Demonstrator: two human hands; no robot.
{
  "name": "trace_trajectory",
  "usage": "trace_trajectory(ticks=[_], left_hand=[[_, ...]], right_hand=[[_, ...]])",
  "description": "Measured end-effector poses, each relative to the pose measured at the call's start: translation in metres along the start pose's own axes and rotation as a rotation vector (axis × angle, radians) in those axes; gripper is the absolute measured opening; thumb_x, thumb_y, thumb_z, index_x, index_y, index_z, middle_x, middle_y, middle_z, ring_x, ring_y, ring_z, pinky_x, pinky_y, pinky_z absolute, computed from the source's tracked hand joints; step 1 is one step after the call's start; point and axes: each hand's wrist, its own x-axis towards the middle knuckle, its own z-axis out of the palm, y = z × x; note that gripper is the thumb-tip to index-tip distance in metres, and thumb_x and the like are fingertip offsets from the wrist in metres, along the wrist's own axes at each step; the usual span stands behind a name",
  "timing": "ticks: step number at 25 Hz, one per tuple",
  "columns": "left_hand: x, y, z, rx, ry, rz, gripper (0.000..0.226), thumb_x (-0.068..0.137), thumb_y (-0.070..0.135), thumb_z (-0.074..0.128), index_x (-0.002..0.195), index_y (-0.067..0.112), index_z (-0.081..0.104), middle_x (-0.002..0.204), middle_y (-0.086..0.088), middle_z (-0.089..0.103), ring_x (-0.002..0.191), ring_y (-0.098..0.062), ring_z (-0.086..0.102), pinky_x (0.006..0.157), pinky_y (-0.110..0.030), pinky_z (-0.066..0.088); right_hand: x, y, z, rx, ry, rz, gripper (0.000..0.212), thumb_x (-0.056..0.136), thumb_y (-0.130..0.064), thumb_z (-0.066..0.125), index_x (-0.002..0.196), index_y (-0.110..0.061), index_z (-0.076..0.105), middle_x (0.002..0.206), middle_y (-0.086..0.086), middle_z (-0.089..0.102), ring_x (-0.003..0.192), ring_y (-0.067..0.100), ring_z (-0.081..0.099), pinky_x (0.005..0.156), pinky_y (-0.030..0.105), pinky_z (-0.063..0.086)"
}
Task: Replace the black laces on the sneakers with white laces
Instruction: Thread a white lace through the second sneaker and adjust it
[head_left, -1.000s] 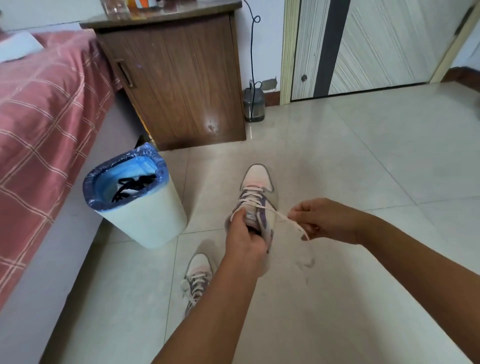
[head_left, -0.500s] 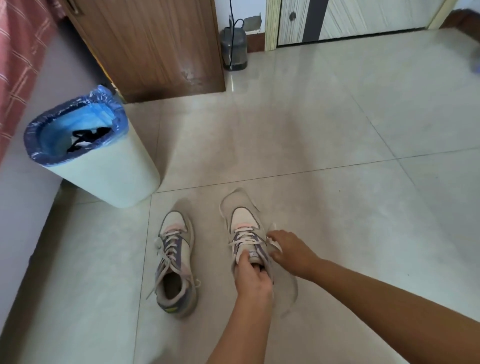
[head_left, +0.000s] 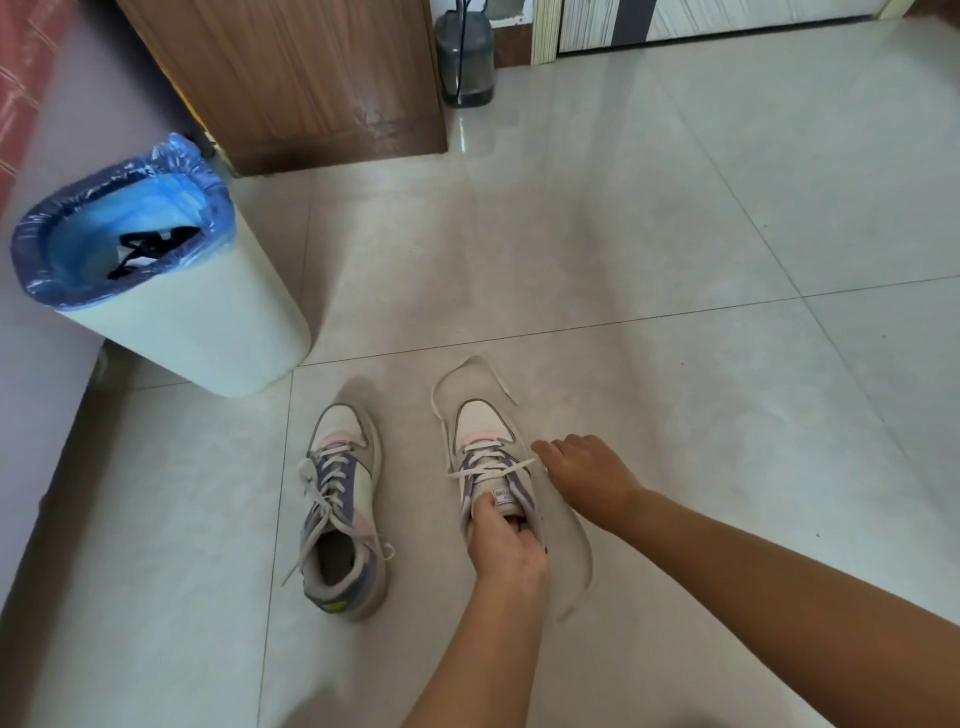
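Note:
Two white, purple and pink sneakers stand side by side on the tiled floor. The left sneaker (head_left: 340, 499) is fully laced in white. The right sneaker (head_left: 488, 452) has a white lace (head_left: 467, 371) partly threaded, its loose ends lying on the floor around the toe and along its right side. My left hand (head_left: 506, 540) grips the right sneaker at its tongue and opening. My right hand (head_left: 587, 470) rests beside that shoe's right side with relaxed fingers; whether it touches the lace is unclear. Black laces (head_left: 148, 249) lie inside the bin.
A white waste bin (head_left: 197, 332) with a blue liner stands left of the shoes. Behind it is a wooden cabinet (head_left: 306, 78), with a grey bottle-like object (head_left: 465, 57) and cable beside it. A bed edge (head_left: 36, 218) runs along the left. A door is at the far right.
The right sneaker has been lowered from the air onto the floor beside the left one. My right hand has let the pulled lace go slack and now rests by the shoe.

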Motion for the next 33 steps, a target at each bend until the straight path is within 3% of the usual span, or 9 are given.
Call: trace_trajectory(ticks=[3, 8, 14, 17, 20, 25, 28, 30, 33], left_hand=[[-0.001, 0.001, 0.002, -0.025, 0.003, -0.013, 0.039, 0.094, 0.013, 0.045, 0.132, 0.008, 0.052, 0.119, -0.012, 0.058, 0.092, -0.021, 0.057, 0.090, -0.031, 0.048], [-0.007, 0.004, 0.003, -0.058, -0.008, -0.038, 0.041, 0.094, 0.014, 0.045, 0.135, 0.014, 0.051, 0.125, -0.009, 0.058, 0.083, -0.016, 0.058, 0.058, -0.019, 0.052], [-0.009, 0.008, 0.003, 0.020, 0.004, -0.039, 0.037, 0.095, 0.018, 0.044, 0.131, 0.014, 0.054, 0.129, -0.008, 0.059, 0.085, -0.015, 0.058, 0.066, -0.023, 0.049], [-0.004, 0.008, 0.001, 0.066, 0.004, -0.041, 0.033, 0.094, 0.016, 0.048, 0.125, 0.016, 0.058, 0.106, -0.004, 0.067, 0.068, -0.011, 0.062, 0.066, -0.023, 0.050], [-0.004, 0.010, -0.004, 0.199, 0.036, -0.084, 0.011, 0.096, 0.016, 0.052, 0.094, 0.011, 0.061, 0.070, -0.005, 0.066, 0.049, -0.013, 0.062, 0.057, -0.026, 0.052], [-0.011, 0.021, 0.001, 0.454, 0.055, -0.179, 0.017, 0.093, 0.013, 0.049, 0.079, 0.011, 0.058, 0.055, -0.006, 0.062, 0.047, -0.017, 0.057, 0.058, -0.027, 0.051], [-0.027, 0.022, 0.009, 0.733, 0.027, -0.008, 0.021, 0.094, 0.017, 0.046, 0.109, 0.009, 0.059, 0.085, -0.013, 0.065, 0.075, -0.027, 0.064, 0.059, -0.030, 0.047], [-0.035, 0.019, 0.005, 1.038, 0.143, 0.240, 0.030, 0.092, 0.020, 0.051, 0.114, 0.000, 0.056, 0.115, -0.020, 0.059, 0.106, -0.039, 0.057, 0.078, -0.039, 0.051], [-0.044, 0.033, -0.003, 1.343, 0.038, 0.639, 0.016, 0.091, 0.019, 0.052, 0.080, 0.010, 0.059, 0.085, -0.007, 0.061, 0.088, -0.030, 0.058, 0.079, -0.037, 0.049]], right_hand=[[-0.008, 0.018, -0.001, -0.030, 0.077, 0.005, 0.038, 0.032, 0.003, 0.081, 0.066, -0.006, 0.067, 0.048, 0.001, 0.055, 0.041, 0.021, 0.055, 0.044, 0.020, 0.043], [-0.023, 0.068, 0.008, 0.129, 0.011, 0.505, 0.031, 0.093, -0.002, 0.039, 0.121, -0.008, 0.053, 0.101, 0.013, 0.066, 0.092, 0.029, 0.062, 0.076, 0.033, 0.045], [-0.054, 0.121, 0.014, 0.726, 0.188, 1.092, 0.029, 0.094, -0.004, 0.042, 0.115, -0.002, 0.062, 0.117, 0.018, 0.062, 0.110, 0.035, 0.054, 0.089, 0.033, 0.040], [-0.075, 0.149, 0.006, 0.894, 0.238, 1.210, 0.027, 0.090, 0.000, 0.045, 0.105, 0.002, 0.066, 0.108, 0.021, 0.066, 0.103, 0.034, 0.060, 0.083, 0.031, 0.043], [-0.093, 0.171, -0.006, 1.036, 0.275, 1.287, 0.022, 0.090, -0.007, 0.054, 0.101, 0.005, 0.068, 0.090, 0.019, 0.067, 0.081, 0.029, 0.061, 0.066, 0.029, 0.044], [-0.113, 0.183, -0.011, 1.234, 0.058, 1.380, 0.015, 0.091, -0.021, 0.060, 0.088, -0.007, 0.066, 0.072, 0.013, 0.063, 0.051, 0.014, 0.048, 0.052, 0.022, 0.033], [-0.115, 0.182, -0.006, 1.523, 0.105, 1.464, 0.012, 0.093, -0.003, 0.051, 0.088, -0.012, 0.059, 0.074, 0.013, 0.057, 0.038, 0.008, 0.046, 0.043, 0.019, 0.043], [-0.110, 0.172, 0.000, 1.727, 0.279, 1.520, 0.015, 0.091, 0.006, 0.050, 0.082, -0.004, 0.056, 0.076, 0.013, 0.053, 0.051, 0.013, 0.051, 0.045, 0.017, 0.052], [-0.089, 0.120, 0.009, 1.916, 0.250, 1.487, 0.010, 0.087, 0.013, 0.053, 0.082, 0.006, 0.055, 0.083, 0.017, 0.056, 0.073, 0.020, 0.058, 0.049, 0.020, 0.056]])
